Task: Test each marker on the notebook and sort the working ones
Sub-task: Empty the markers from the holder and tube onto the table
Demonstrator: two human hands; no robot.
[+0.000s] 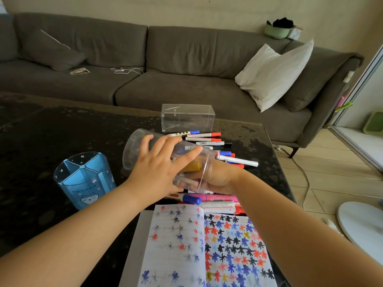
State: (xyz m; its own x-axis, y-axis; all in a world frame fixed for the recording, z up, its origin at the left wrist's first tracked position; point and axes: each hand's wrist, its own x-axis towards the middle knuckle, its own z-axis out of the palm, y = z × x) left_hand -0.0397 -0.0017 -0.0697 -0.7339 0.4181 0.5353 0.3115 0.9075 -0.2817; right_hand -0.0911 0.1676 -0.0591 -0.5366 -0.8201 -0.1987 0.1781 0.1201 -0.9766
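Right now the left hand (pixel 163 162) holds the tipped clear cup (pixel 165 160) over the markers (pixel 207 139), the right hand (pixel 209 179) reaches inside with its grip hidden, so pens could spill off the near notebook (pixel 207 245).

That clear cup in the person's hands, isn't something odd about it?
Yes. The clear cup lies tipped on its side, held by the left hand, with the right hand at its mouth. Markers lie loose on the table.
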